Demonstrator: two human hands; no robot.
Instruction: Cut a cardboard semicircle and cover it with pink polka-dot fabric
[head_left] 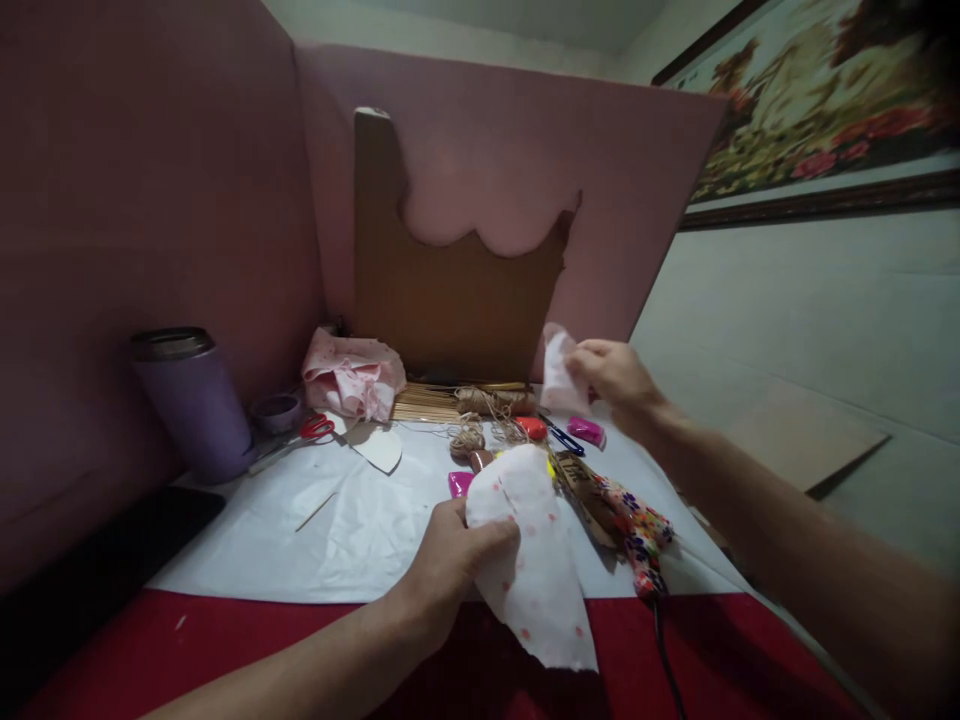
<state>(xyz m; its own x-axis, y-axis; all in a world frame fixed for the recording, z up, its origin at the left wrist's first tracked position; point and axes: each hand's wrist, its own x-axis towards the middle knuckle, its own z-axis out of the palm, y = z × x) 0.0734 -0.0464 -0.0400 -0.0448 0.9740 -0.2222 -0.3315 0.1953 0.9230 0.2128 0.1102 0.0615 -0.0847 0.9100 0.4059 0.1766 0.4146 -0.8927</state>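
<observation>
My left hand (455,553) is closed on a white heart-shaped piece of fabric with pink dots (536,570), held over the front of the white sheet (352,530). My right hand (615,378) is raised further back and pinches a small white scrap of fabric (556,368). Between the hands lie a bundle of twine (469,436), a red clip (531,427), a pink clip (586,431) and a tool wrapped in flowered cloth (637,530).
A purple tumbler (193,400) stands at the left by a small purple cup (276,411) and red-handled scissors (304,435). Folded pink fabric (352,378) and bamboo sticks (427,402) lie before a brown cardboard cutout (450,290). Pink panels wall in the left and back.
</observation>
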